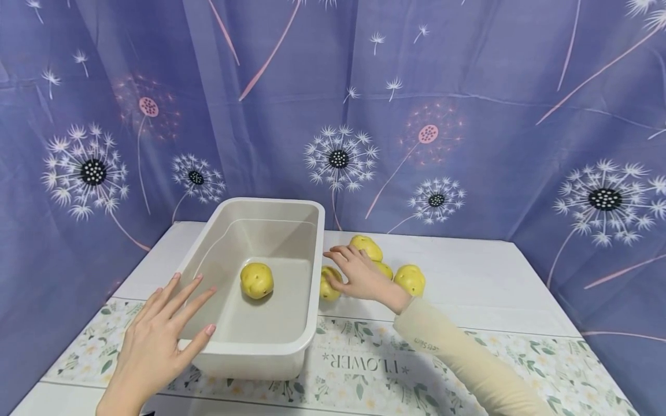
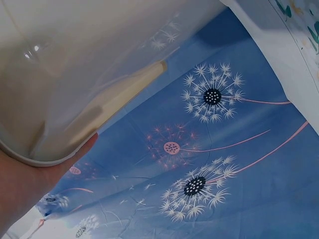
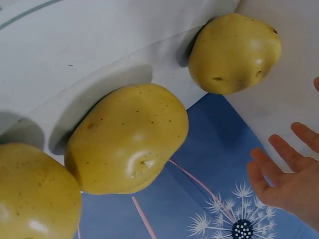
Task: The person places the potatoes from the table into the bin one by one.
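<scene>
A large off-white plastic bin [image 1: 276, 348] stands on the table with one yellow potato [image 1: 257, 281] on its floor. My left hand [image 1: 156, 332] lies at the bin's near left rim, fingers extended and spread; in the left wrist view it touches the bin's rim [image 2: 50, 163]. My right hand [image 1: 359, 274] hovers just outside the bin's right wall, over a potato [image 1: 326, 293] that it partly hides. Its fingers are loosely bent and appear apart from the potatoes in the right wrist view. Close by are a back potato [image 1: 366, 247], a partly covered potato [image 1: 385, 270] and a right-hand potato [image 1: 410, 280].
The white table [image 1: 468, 271] carries a floral strip [image 1: 359, 370] with lettering along its front. A blue-violet dandelion curtain [image 1: 395, 52] encloses the back and both sides. The bin's tall right wall [image 1: 315, 277] separates the inner potato from the outer ones.
</scene>
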`<state>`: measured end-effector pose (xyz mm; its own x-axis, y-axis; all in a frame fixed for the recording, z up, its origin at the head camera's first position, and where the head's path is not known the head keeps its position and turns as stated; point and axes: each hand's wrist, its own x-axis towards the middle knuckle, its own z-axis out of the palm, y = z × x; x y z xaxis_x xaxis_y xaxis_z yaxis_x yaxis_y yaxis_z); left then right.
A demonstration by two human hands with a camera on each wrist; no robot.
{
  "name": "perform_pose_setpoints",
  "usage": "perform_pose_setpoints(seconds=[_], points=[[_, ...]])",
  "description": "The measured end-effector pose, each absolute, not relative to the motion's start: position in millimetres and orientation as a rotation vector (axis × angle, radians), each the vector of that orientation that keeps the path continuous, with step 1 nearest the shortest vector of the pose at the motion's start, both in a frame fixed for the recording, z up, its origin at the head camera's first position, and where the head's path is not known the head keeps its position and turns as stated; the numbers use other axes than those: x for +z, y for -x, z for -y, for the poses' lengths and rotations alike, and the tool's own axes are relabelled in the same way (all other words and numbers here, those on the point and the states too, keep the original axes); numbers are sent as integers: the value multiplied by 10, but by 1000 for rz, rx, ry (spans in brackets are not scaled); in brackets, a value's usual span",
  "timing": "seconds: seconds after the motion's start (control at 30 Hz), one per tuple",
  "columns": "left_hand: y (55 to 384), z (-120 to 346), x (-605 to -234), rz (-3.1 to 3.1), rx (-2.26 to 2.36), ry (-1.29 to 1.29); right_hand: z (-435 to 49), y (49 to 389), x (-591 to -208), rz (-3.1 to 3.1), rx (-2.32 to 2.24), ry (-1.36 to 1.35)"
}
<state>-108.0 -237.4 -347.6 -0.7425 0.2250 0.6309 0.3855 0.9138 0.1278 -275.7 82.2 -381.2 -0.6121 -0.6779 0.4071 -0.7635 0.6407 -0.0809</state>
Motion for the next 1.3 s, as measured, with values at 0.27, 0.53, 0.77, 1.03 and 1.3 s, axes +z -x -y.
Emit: perform_pose_setpoints(seconds=[0.27, 0.53, 0.77, 1.03, 1.3], points=[[1084, 2376, -3481, 2427, -320, 431, -803, 2755, -3853, 2638, 238, -1135], [1081, 2373, -3483, 2422, -321, 428, -775, 2764, -3909, 2689, 173, -1128], [1078, 2368, -3477, 2423, -319, 428, -760, 2766, -3947, 2721, 113, -1140], [1086, 2361, -3466, 2423, -320, 432, -759, 2789, -4006, 2712, 101, -1140], [1081, 2365, -3480, 2421, -325, 429, -747, 2825, -4042, 2735, 105, -1146]])
